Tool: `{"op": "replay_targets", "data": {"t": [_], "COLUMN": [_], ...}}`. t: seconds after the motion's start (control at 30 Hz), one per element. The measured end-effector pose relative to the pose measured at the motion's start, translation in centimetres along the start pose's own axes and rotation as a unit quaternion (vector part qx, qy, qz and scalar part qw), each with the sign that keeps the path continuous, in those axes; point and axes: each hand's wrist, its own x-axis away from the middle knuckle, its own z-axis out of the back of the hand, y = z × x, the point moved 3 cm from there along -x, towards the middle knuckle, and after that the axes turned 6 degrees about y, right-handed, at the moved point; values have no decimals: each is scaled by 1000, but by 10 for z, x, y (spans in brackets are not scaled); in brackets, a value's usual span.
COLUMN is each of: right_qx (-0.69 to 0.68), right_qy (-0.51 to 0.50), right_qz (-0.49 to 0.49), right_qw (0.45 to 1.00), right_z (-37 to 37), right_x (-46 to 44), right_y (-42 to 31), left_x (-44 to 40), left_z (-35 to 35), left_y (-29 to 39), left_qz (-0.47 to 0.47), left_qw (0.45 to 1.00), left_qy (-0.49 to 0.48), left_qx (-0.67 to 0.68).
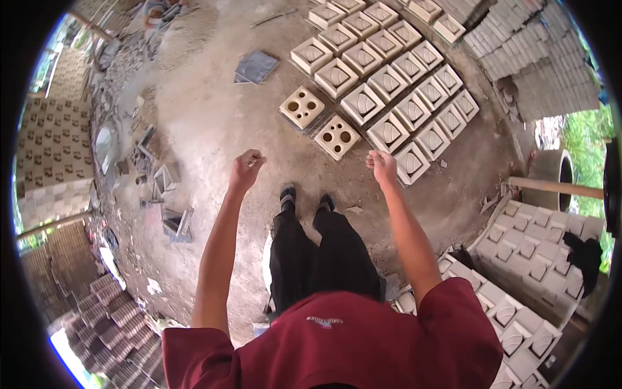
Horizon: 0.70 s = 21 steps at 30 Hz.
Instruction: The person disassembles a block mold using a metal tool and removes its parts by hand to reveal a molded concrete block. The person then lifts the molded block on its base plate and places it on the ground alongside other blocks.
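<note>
My left hand [247,170] is raised over the bare floor, its fingers curled in; whether anything small is between them I cannot make out. On the other side, my right hand [381,166] is closed in a loose fist beside the near corner of the rows of pale moulded blocks [412,162]. Between and beyond my hands lie two cream blocks with round holes, one nearer [337,137] and one farther [301,107]. Neither hand touches a block.
Dark flat plates [256,67] lie on the floor ahead. Broken pieces [176,223] lie at the left. More blocks are stacked at the lower right [528,246], near a concrete ring [551,170] and a wooden pole [557,187]. Roof tiles [110,321] are piled lower left.
</note>
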Motion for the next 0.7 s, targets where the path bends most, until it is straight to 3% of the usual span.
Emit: {"op": "replay_targets", "data": {"t": [0.07,0.1,0.13,0.2,0.27,0.37,0.47,0.53,0.63,0.7], "right_qx": [-60,-55,-54,9,-28,-7,11,37,-22,-35], "right_qy": [9,-4,-16,-51,-78,-50,-101,-151,-250,-301], "right_qz": [-20,-12,-4,37,64,16,82,118,173,164], "right_qw": [998,998,998,998,995,999,991,981,952,939], "right_z": [6,6,5,4,-4,-28,-77,-124,-202,-250], "right_x": [20,25,39,52,64,69,86,98,147,190], "right_y": [-31,-36,-57,-77,-95,-100,-114,-120,-161,-189], "left_x": [38,53,77,122,171,245,295,315,332,343], "left_z": [34,41,55,68,78,81,97,118,152,169], "left_y": [9,-6,-6,-30,-60,-75,-71,-56,-32,-30], "left_qz": [-42,-18,-17,90,104,143,190,145,110,87], "left_qw": [992,983,980,956,942,906,843,815,791,759], "left_qy": [114,182,196,279,318,399,490,536,587,624], "left_qx": [-24,-21,-20,19,0,21,113,170,131,164]}}
